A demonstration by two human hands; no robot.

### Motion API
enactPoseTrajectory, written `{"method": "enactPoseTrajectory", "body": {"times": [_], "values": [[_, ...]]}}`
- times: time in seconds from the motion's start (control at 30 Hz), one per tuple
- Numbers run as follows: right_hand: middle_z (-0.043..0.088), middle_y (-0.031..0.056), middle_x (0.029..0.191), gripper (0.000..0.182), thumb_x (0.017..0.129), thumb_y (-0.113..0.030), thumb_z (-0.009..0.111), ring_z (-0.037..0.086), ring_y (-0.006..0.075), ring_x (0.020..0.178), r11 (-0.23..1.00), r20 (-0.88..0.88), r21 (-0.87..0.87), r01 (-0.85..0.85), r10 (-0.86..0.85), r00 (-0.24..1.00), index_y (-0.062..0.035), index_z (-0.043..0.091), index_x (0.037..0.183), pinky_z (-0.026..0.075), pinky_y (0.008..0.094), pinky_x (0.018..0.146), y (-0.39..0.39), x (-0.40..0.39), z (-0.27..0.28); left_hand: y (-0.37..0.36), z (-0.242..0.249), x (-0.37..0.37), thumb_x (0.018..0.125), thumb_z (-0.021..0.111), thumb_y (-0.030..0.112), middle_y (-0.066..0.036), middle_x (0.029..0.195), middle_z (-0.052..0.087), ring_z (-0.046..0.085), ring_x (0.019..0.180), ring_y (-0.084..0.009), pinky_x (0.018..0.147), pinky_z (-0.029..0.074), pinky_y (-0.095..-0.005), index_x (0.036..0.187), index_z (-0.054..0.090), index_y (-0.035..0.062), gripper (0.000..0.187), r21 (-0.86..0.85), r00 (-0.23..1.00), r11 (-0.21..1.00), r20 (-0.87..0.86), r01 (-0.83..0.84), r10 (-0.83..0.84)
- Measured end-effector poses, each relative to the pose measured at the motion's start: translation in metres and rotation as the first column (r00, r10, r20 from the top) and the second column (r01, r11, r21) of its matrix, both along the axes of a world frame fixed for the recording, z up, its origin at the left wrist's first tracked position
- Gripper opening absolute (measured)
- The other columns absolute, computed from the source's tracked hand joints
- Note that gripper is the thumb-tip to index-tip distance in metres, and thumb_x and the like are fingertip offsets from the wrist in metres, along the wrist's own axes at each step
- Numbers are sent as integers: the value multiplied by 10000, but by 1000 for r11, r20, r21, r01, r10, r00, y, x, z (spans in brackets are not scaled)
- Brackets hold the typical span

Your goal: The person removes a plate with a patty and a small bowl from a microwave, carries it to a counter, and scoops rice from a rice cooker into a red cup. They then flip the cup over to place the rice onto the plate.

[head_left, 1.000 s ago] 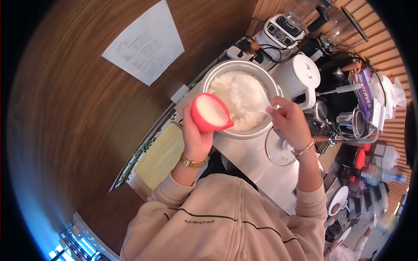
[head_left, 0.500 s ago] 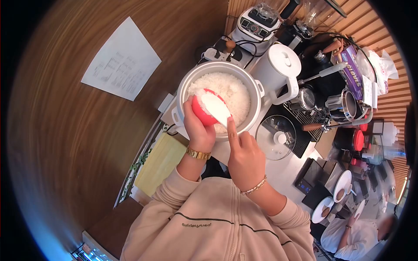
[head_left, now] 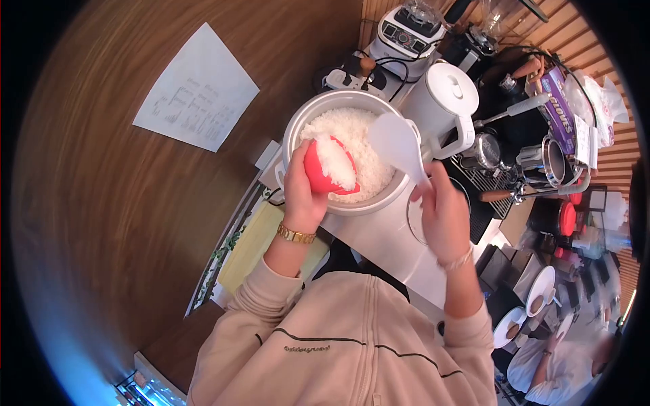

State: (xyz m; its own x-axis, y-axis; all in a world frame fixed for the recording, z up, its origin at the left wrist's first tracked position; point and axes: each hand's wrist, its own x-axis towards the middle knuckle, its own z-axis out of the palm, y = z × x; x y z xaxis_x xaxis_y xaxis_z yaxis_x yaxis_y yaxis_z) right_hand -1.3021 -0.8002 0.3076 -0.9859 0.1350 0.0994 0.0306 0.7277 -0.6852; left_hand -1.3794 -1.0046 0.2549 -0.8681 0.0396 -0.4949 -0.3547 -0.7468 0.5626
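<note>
Behind the work we see a wood-grained wall [head_left: 101, 149] with a printed sheet [head_left: 200, 95] on it, and a white counter [head_left: 379, 247] running below. The red cup [head_left: 313, 170] is over the near left part of the cooker pot [head_left: 295, 118], filled with rice. Our left hand [head_left: 302, 196] grasps it from the outer side, cupped around its wall, its filled side turned to our view; held there, we judge, loose grains would drop back among the cooked rice [head_left: 352, 128]. Our right hand [head_left: 447, 220] grips the handle end of a white paddle [head_left: 398, 143], whose blade is over the pot's right side, probably kept near so that it can reach both cup and rice. Just beside the pot stands a white kettle [head_left: 450, 91], with the blender [head_left: 408, 40] beyond it; the glass lid [head_left: 415, 220] lies on the counter, likely set aside to leave the pot uncovered.

Much of that lid is hidden behind our right hand, which is blurred, so we cannot tell exactly how each finger sits on the handle. The cup's underside is covered by our left palm. The sheet's print is too faint to read, and a co-worker [head_left: 555, 362] at lower right is cut off by the dark lens edge.
</note>
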Motion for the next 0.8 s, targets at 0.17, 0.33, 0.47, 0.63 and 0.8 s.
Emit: {"method": "enactPoseTrajectory", "body": {"times": [0.17, 0.33, 0.47, 0.63, 0.8], "values": [[526, 94, 581, 206, 908, -127, 528, 476, 134, 502, 804, 275, -594, 8, 194, 942, -19, 504, 1080, 384, 303, 483, 9, -41, 11, -3, 6, -5, 919, 539, 303, -81, 1155, 585, 564, 1070, -209, 915, 472, -390, 1175, 533, 64, 350, 69, 978, 977, 34, 201, -204], [486, 109, 529, 239, 908, -275, 568, 454, 219, 470, 908, 266, -379, -178, 292, 919, -47, 585, 837, 363, 327, 480, -21, -14, 20, -3, -2, -9, 929, 493, 343, -81, 1094, 621, 590, 1030, -211, 903, 471, -364, 1148, 565, 70, 358, 132, 969, 962, -102, 238, -226], [508, 132, 530, 320, 900, -345, 561, 527, 308, 523, 981, 268, -70, -183, 195, 943, -70, 591, 737, 382, 374, 494, -23, -24, 12, 3, 2, -9, 919, 505, 341, -77, 1077, 633, 600, 1012, -207, 893, 473, -356, 1129, 575, 74, 347, 175, 978, 964, 16, 201, -207], [531, 137, 544, 351, 893, -374, 557, 566, 291, 548, 964, 380, -207, -167, 236, 894, -61, 624, 751, 413, 377, 521, -10, -34, 3, 11, 11, -9, 922, 489, 338, -77, 1070, 644, 612, 1012, -217, 895, 491, -385, 1117, 586, 65, 348, 47, 987, 989, 65, 141, -144], [563, 141, 580, 375, 880, -398, 565, 565, 258, 543, 923, 456, -333, -194, 337, 823, -48, 657, 783, 421, 365, 532, 0, -49, -16, 7, -3, -10, 928, 469, 335, -76, 1099, 634, 607, 1029, -224, 908, 487, -391, 1139, 572, 58, 363, 3, 973, 973, 15, 229, -229]]}}
